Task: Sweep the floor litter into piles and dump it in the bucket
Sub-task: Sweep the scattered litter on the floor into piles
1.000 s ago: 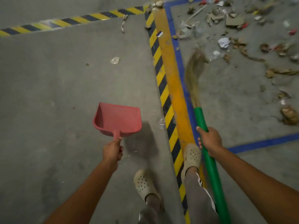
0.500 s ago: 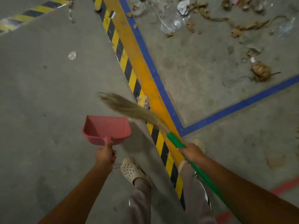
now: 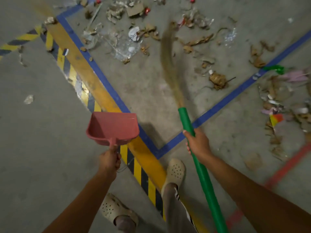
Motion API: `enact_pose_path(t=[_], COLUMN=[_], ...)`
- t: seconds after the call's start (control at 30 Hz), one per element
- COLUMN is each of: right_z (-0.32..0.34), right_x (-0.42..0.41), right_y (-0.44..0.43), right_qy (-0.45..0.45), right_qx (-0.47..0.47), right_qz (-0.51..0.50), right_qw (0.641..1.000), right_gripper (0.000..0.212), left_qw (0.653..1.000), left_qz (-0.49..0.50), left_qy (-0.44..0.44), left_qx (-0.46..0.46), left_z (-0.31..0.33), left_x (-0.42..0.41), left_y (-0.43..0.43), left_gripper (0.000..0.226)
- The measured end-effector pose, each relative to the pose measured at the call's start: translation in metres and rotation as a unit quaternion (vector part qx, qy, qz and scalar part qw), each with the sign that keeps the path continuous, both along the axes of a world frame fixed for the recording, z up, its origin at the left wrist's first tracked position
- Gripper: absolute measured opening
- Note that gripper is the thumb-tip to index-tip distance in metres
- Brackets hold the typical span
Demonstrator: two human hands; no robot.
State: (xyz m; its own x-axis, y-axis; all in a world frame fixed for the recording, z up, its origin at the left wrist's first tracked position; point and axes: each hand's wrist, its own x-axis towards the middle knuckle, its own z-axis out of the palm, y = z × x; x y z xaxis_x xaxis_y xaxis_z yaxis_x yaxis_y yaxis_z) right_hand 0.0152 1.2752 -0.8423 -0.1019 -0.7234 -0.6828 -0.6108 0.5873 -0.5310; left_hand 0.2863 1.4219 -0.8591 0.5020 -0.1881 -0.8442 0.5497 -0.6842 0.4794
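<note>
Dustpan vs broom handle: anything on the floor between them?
Head view: between the dustpan and broom handle lies bare concrete crossed by the blue line; no litter there.

You see blue tape (image 3: 107, 84) beside an orange stripe (image 3: 94, 84), hazard striping (image 3: 139, 172), a red line (image 3: 289, 167), and two clogs (image 3: 175, 170).

i see a dull red dustpan (image 3: 113, 127) and a broom (image 3: 193, 143) with a bright green handle and tan, straw-coloured bristles. the floor (image 3: 33, 148) is grey concrete, crossed by an orange stripe (image 3: 94, 81) edged with blue tape (image 3: 107, 81) on one side and yellow-and-black hazard stripes (image 3: 139, 174) on the other. a red line (image 3: 289, 165) runs at right. the litter (image 3: 217, 79) is mostly brown and white. my clogs (image 3: 175, 171) are cream with dark holes.
</note>
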Motion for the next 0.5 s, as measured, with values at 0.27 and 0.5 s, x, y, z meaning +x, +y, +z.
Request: enact_pose_path(t=[0.27, 0.5], right_z=[-0.028, -0.045], right_x=[-0.069, -0.143], right_y=[-0.014, -0.078], right_qy=[0.034, 0.040], right_qx=[0.197, 0.077], right_qz=[0.102, -0.211], right_qw=[0.974, 0.974], right_gripper=[0.024, 0.039], left_qw=[0.995, 0.992], left_qz=[-0.090, -0.126], left_qy=[-0.008, -0.010], left_qx=[0.032, 0.016], left_z=[-0.009, -0.009], left_x=[-0.049, -0.077], left_y=[-0.062, -0.117], left_gripper=[0.045, 0.045])
